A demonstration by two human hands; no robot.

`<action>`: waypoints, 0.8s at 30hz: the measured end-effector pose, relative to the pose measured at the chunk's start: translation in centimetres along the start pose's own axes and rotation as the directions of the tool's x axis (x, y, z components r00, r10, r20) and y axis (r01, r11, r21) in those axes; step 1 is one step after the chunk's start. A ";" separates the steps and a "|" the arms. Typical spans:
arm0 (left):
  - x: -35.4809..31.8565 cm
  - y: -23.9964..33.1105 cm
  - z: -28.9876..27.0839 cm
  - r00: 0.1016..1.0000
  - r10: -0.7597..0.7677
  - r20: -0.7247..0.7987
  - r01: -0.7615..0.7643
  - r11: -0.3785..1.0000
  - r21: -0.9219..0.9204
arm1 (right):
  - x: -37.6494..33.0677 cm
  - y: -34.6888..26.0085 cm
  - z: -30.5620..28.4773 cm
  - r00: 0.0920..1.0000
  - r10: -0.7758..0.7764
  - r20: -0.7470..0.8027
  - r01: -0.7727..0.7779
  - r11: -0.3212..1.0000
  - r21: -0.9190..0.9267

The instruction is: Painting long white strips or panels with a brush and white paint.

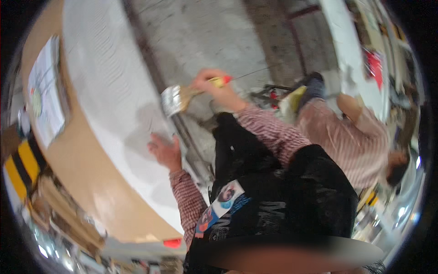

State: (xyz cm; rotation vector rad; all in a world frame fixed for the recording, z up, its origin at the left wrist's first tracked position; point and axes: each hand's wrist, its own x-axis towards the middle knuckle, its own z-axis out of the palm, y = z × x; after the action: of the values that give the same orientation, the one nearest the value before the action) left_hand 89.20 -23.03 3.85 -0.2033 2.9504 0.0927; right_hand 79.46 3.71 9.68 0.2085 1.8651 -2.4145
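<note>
Fingers [200, 82] of the right hand [216, 86] wrapped around the handle of a flat brush [186, 95].

Brush bristles, white-coated, at the right edge of a white sheet [109, 91]; contact cannot be told. Left hand [168, 153] at the same edge, its fingers slightly spread. The brush should prove light, stiff in the handle, soft and perhaps slippery at the bristles: best gripped on the handle. Beneath the sheet, a tan desk [100, 192] bearing papers [45, 96]; to the right, a co-worker [342, 137].
</note>
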 end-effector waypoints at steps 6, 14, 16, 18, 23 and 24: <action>3.3 -1.7 -0.9 0.998 -0.044 0.053 0.050 0.991 -0.122 | 3.8 1.3 -0.6 0.986 -0.161 -0.036 0.156 0.980 -0.121; 3.5 -4.0 -2.3 0.995 0.023 0.097 0.005 0.959 -0.284 | 6.4 3.6 2.1 0.986 -0.090 0.137 0.106 0.988 -0.111; 3.4 -3.4 -2.0 0.995 0.024 0.097 0.002 0.966 -0.258 | 6.9 4.2 2.1 0.994 -0.065 0.086 0.074 0.991 -0.113; 3.2 -2.8 -1.6 0.996 0.017 0.084 0.002 0.975 -0.222 | 7.2 4.6 2.4 0.994 -0.073 0.079 0.081 0.992 -0.101; 1.6 -0.9 0.8 0.986 -0.160 -0.046 0.154 0.982 -0.104 | 6.8 3.6 1.8 0.998 -0.061 0.030 0.063 0.996 -0.060; 1.4 -0.6 1.1 0.986 -0.160 -0.047 0.154 0.982 -0.105 | 6.6 3.4 1.6 0.999 -0.040 0.022 0.041 0.997 -0.066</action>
State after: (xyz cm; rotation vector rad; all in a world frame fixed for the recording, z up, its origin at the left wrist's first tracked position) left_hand 88.11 -23.72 2.53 -0.4592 2.9733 0.2188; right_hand 73.33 1.41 5.79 0.1420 1.9559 -2.3657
